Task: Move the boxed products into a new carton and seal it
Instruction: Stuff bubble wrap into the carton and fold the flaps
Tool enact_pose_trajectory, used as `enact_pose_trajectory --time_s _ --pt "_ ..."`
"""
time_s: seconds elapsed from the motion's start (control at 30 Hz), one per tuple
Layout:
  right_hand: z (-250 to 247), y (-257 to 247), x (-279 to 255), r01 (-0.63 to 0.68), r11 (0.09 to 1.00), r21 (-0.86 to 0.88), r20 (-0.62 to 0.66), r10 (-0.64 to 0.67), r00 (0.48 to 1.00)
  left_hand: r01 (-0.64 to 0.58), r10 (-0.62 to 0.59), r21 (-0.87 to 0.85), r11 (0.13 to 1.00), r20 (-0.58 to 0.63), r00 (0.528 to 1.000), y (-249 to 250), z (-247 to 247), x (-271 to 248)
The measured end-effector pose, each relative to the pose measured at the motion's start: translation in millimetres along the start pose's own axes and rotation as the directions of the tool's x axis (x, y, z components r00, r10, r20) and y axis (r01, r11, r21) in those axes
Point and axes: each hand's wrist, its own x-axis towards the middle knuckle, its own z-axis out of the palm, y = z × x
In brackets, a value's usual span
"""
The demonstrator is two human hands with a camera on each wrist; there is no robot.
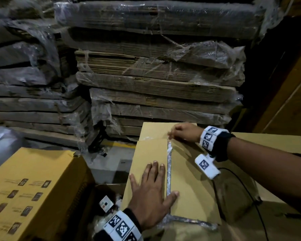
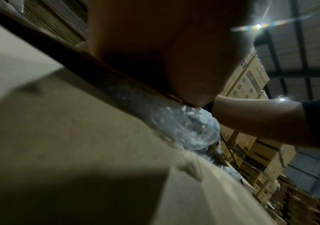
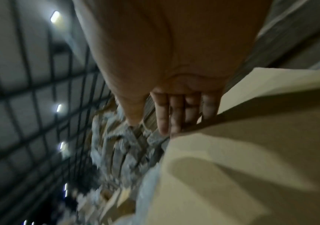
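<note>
Lower centre: carton [image 1: 189, 192] flaps folded, seam untaped; left hand [image 1: 151, 193] flat, pressing; right hand [image 1: 184, 132] fingers straight on far flap. Sealing remains.

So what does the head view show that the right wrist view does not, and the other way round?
Only the head view shows the left hand pressing flat on the plain brown cardboard carton beside its centre seam, the printed yellow cardboard box to the left, and the plastic-wrapped stacks of flattened cardboard behind. Only the right wrist view shows the ceiling lights overhead. Both show the right hand with straight fingers touching the carton's flap at the far end of the seam.
</note>
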Motion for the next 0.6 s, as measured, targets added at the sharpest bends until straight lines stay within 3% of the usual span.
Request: enact_pose_trajectory --time_s 0.07,0.13,0.17,0.23,0.3,0.43,0.5,0.6 --pt "-9 15 0 -0.065 0.990 0.127 -0.207 0.090 0.974 0.002 -0.002 0.013 1.000 0.001 1.000 1 1 0" --pt "-16 34 5 -0.293 0.956 -0.021 -0.381 0.263 0.887 0.001 -0.001 0.025 1.000 0.014 1.000 2 3 1" --pt "-18 45 8 -0.424 0.901 -0.094 -0.399 0.356 0.845 -0.001 0.001 0.033 0.999 0.021 1.000 3 5 1" --pt "-18 66 15 -0.530 0.848 -0.016 -0.337 0.494 0.801 -0.006 0.004 0.051 0.999 0.041 0.999 3 6 2" --pt "-15 67 16 -0.479 0.851 0.216 -0.277 0.524 0.805 -0.008 0.004 0.054 0.999 0.056 0.998 3 7 2" --pt "-16 44 6 -0.189 0.857 0.479 -0.454 0.426 0.782 -0.007 0.003 0.061 0.998 0.065 0.998 3 5 4" --pt "-25 38 -14 -0.080 0.869 0.489 -0.432 0.321 0.843 -0.012 0.007 0.070 0.997 0.073 0.997 2 1 6" --pt "-32 37 -51 0.051 0.915 0.399 -0.270 0.064 0.961 -0.019 0.013 0.072 0.997 0.074 0.997 2 -4 7"
